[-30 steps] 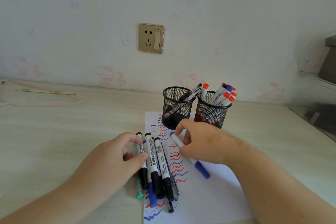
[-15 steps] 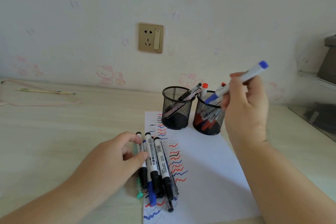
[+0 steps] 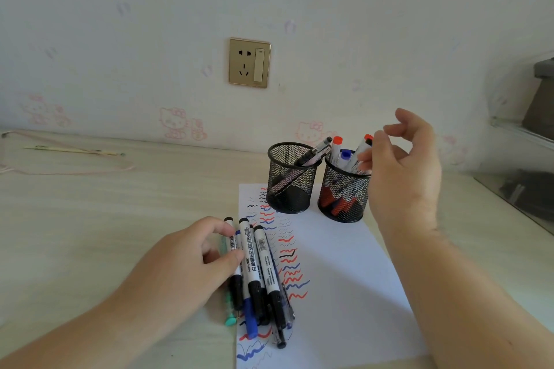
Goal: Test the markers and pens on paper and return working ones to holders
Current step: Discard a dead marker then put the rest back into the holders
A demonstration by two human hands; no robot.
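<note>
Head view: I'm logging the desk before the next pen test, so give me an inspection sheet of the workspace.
Surface: pale wood-grain desk.
Job's things: paper with red, blue and black squiggles; two mesh holders, left holder with a pen, right holder with markers; marker pile at the paper's left edge.
Clutter: thin stick far left.
Grippers: left hand rests on the pile; right hand over the right holder, fingers loose, holding nothing.
Cables: pink cord far left.
Surroundings: wall socket; cartoon-cat wallpaper.
</note>
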